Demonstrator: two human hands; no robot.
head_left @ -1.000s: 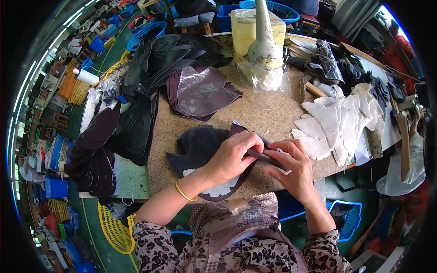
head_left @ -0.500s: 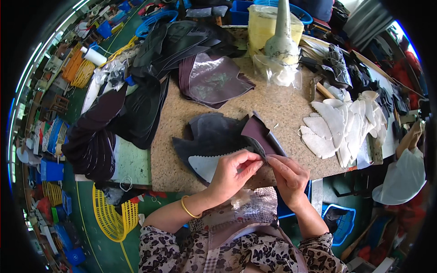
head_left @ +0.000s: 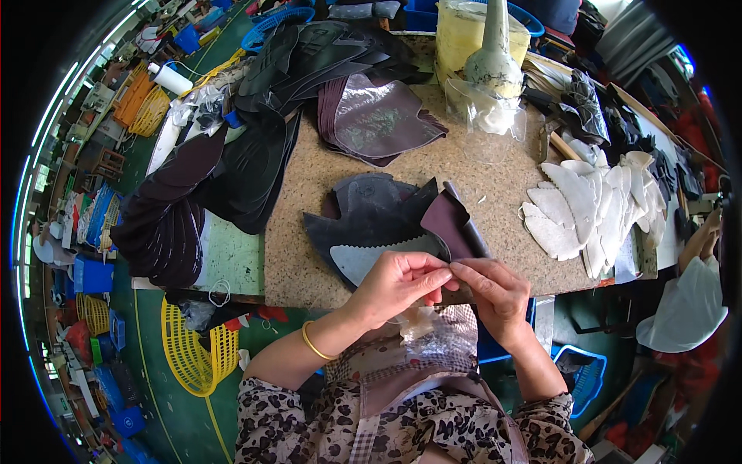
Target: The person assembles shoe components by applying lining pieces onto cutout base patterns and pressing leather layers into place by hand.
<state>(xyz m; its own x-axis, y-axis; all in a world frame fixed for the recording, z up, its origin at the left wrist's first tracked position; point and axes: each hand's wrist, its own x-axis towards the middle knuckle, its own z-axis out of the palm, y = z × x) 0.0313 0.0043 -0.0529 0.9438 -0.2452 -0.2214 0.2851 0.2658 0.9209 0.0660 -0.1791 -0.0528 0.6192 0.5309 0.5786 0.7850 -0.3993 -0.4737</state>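
A dark, thin leather-like cut piece (head_left: 375,213) lies at the table's front, its right end folded up to show a purple-brown face (head_left: 452,224). A pale grey lining piece (head_left: 386,255) with a serrated edge lies on its near part. My left hand (head_left: 402,282), a gold bangle on its wrist, is closed in a pinch by the folded end's near corner. Thumb and fingers of my right hand (head_left: 495,294) are pinched together too, touching the left fingertips. The corner runs down to the fingertips, which cover what is between them.
Purple-brown cut pieces (head_left: 379,120) are stacked at the far middle, with black pieces (head_left: 309,66) behind. More dark pieces (head_left: 170,209) fan over the left edge. White serrated pieces (head_left: 583,205) are heaped right. A grey cone-shaped container (head_left: 495,66) stands at the back.
The view has shifted a little, so the table appears higher and further right. Both pinching hands have come slightly nearer the table's front edge; the folded end stands similarly.
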